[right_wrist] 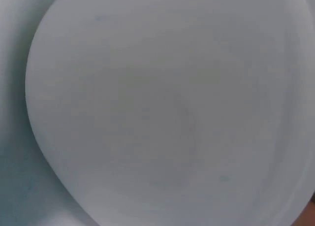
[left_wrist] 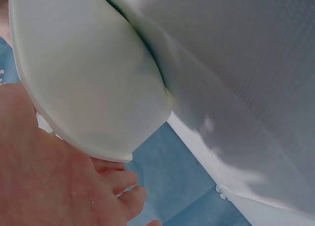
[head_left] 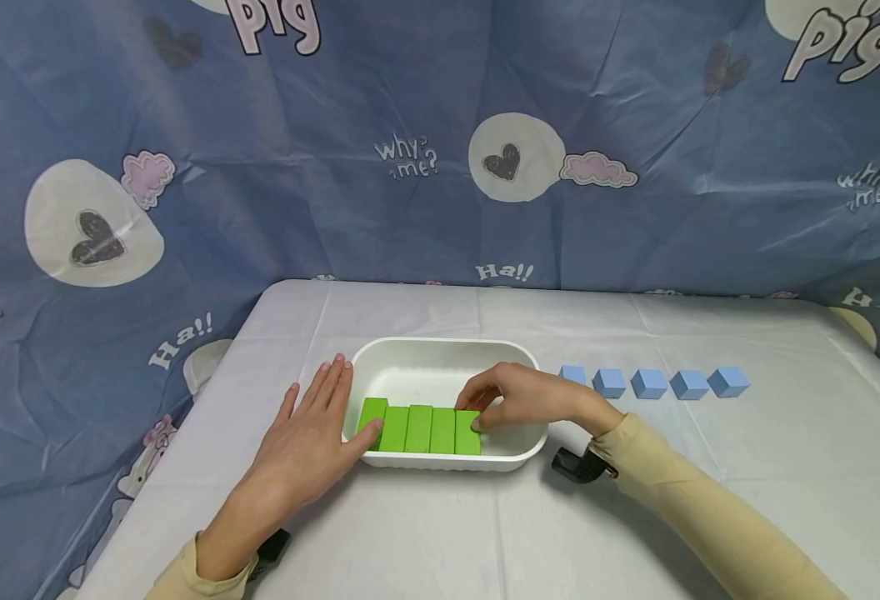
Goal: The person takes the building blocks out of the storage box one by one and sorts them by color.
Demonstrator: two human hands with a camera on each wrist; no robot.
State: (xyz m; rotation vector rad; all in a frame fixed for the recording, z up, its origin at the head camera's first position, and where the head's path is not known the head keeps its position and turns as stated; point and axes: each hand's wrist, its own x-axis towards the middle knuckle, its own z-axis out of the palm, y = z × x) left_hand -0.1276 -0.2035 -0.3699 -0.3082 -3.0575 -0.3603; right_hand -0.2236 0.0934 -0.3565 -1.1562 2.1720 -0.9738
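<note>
Green blocks (head_left: 419, 429): five, side by side along near wall of white tray (head_left: 440, 354). Right hand (head_left: 518, 398) pinches rightmost block; left hand (head_left: 308, 442) flat, fingers straight, thumb touching leftmost. Risk: sideways squeeze may buckle row.

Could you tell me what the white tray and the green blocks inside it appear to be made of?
White tray: probably thin moulded plastic or foam, matte; smooth rounded corners and a slim rolled rim. Green blocks: likely painted wood or dense foam; crisp edges, flat even colour, no visible grain, so it stays open.
</note>
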